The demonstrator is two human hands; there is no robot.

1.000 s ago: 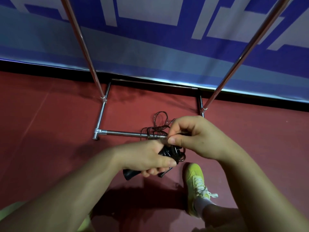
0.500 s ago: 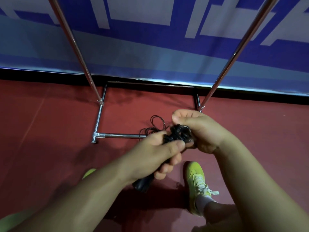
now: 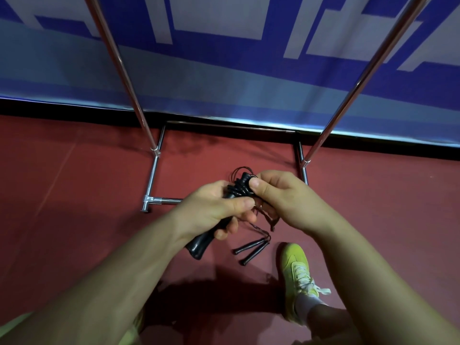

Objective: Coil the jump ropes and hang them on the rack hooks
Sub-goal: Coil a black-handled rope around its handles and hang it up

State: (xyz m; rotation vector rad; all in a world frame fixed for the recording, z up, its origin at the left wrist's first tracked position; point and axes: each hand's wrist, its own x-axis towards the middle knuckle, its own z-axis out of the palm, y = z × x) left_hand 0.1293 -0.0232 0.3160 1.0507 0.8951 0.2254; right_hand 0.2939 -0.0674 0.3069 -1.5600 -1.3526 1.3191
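My left hand (image 3: pixel 219 207) grips the thick black handles of a jump rope (image 3: pixel 201 242), which stick out below my palm toward the floor. At the top of those handles my right hand (image 3: pixel 281 195) pinches the black wound cord (image 3: pixel 239 188). Thin dark loops of rope show just beyond my fingers. A second jump rope (image 3: pixel 251 249) with slim black handles lies on the red floor below my hands, its cord running up under my right hand. The chrome rack (image 3: pixel 154 175) stands right behind; its hooks are out of view.
The rack's two slanted poles (image 3: pixel 119 68) rise left and right against a blue and white banner wall. Its base bars frame the red floor beyond my hands. My foot in a yellow-green shoe (image 3: pixel 296 275) stands at lower right.
Both hands rose a little with the black rope, and my right hand shifted onto the top of the wound cord. The slim-handled rope on the floor has come into sight below my hands.
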